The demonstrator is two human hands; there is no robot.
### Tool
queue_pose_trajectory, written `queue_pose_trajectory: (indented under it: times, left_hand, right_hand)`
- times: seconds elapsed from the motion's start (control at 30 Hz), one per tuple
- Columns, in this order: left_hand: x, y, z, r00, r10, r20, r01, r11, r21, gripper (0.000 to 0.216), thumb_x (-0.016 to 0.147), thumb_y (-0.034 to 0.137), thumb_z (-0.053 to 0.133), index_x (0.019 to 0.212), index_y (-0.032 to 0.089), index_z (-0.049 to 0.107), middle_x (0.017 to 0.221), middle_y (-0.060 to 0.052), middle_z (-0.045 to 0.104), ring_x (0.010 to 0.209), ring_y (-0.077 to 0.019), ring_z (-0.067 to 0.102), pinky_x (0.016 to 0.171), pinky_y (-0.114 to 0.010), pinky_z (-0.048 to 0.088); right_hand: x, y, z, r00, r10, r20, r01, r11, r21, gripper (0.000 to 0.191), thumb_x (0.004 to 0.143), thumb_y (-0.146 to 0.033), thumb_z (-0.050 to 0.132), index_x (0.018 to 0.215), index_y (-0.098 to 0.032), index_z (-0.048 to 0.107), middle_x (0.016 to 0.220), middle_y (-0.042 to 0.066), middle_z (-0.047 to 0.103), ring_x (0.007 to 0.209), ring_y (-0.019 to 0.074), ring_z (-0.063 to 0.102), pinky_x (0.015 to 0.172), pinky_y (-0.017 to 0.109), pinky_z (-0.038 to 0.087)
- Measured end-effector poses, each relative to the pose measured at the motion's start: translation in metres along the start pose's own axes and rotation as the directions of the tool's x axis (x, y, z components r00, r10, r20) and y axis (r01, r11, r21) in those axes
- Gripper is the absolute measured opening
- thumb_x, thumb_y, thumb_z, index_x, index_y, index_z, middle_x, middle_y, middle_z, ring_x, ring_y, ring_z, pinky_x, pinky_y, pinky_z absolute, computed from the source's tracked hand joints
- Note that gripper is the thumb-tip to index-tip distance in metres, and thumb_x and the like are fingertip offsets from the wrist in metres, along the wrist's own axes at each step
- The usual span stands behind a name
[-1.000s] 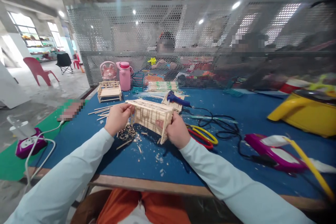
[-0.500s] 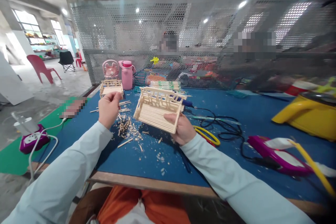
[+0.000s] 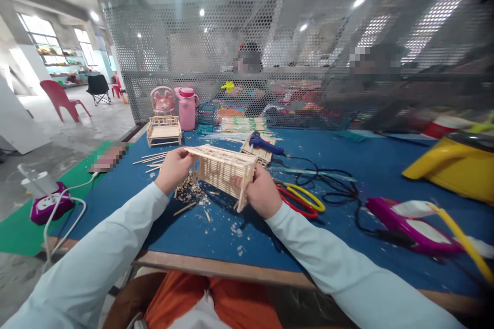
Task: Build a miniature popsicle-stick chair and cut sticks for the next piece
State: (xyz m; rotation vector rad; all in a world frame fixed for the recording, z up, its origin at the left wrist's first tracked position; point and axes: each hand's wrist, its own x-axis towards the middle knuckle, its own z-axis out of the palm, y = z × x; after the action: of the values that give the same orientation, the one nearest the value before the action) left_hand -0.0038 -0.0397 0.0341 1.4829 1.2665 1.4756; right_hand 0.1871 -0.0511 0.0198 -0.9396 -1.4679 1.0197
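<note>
A miniature bench of thin wooden sticks (image 3: 219, 172) is held tilted above the table, its slatted face toward me. My right hand (image 3: 264, 193) is closed round its right end, thumb against the slats. At its upper left corner, my left hand (image 3: 175, 169) pinches the edge with thumb and fingers; whether a small piece is also between them I cannot tell. Beneath lie a heap of stick offcuts (image 3: 189, 190) and a few loose sticks (image 3: 150, 158). Behind the bench, a blue glue gun (image 3: 266, 144) rests by another small stick frame (image 3: 260, 157).
A finished-looking stick bench (image 3: 164, 131) stands at the back left, before a pink flask (image 3: 187, 110). Pliers with red and yellow handles (image 3: 309, 198), black cable (image 3: 343, 195), a purple power strip (image 3: 412, 226) and a yellow container (image 3: 455, 167) lie rightward. A perforated metal screen (image 3: 162, 51) borders the back.
My left hand has moved right and down, onto the bench's left corner. The bench has been tipped and lowered slightly by my right hand, uncovering the glue gun and stick frame behind.
</note>
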Motion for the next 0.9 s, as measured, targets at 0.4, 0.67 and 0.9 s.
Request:
queue_pose_trajectory:
  times: [0.4, 0.67, 0.9]
  left_hand:
    - [-0.006, 0.010, 0.001, 0.992, -0.066, 0.109, 0.092, 0.964, -0.251, 0.030, 0.054, 0.030, 0.073, 0.076, 0.012, 0.066, 0.073, -0.005, 0.068, 0.070, -0.0157, 0.059, 0.072, -0.029, 0.043]
    - [-0.003, 0.007, -0.006, 0.948, -0.025, 0.317, 0.138, 0.931, -0.338, 0.018, 0.055, 0.023, 0.072, 0.067, 0.014, 0.063, 0.069, -0.001, 0.063, 0.069, -0.0119, 0.055, 0.077, -0.028, 0.040]
    - [-0.009, 0.014, -0.005, 0.932, -0.058, 0.357, 0.207, 0.895, -0.396, 0.017, 0.055, 0.018, 0.067, 0.056, 0.015, 0.051, 0.057, 0.005, 0.049, 0.055, -0.0071, 0.045, 0.060, -0.022, 0.036]
  right_hand:
    - [-0.008, -0.006, 0.000, 0.987, -0.158, -0.013, 0.158, 0.987, 0.003, 0.051, 0.045, -0.022, 0.078, 0.090, -0.019, 0.055, 0.092, 0.007, 0.068, 0.086, 0.0235, 0.064, 0.083, 0.038, 0.050]
    - [-0.004, -0.007, -0.004, 0.998, 0.063, 0.018, -0.065, 0.962, 0.266, 0.043, 0.048, -0.023, 0.077, 0.086, -0.020, 0.056, 0.085, 0.003, 0.068, 0.080, 0.0211, 0.064, 0.078, 0.039, 0.051]
    - [-0.003, -0.012, -0.001, 0.982, 0.174, 0.076, -0.190, 0.888, 0.420, 0.043, 0.045, -0.020, 0.077, 0.082, -0.021, 0.056, 0.082, 0.002, 0.068, 0.081, 0.0231, 0.065, 0.075, 0.040, 0.051]
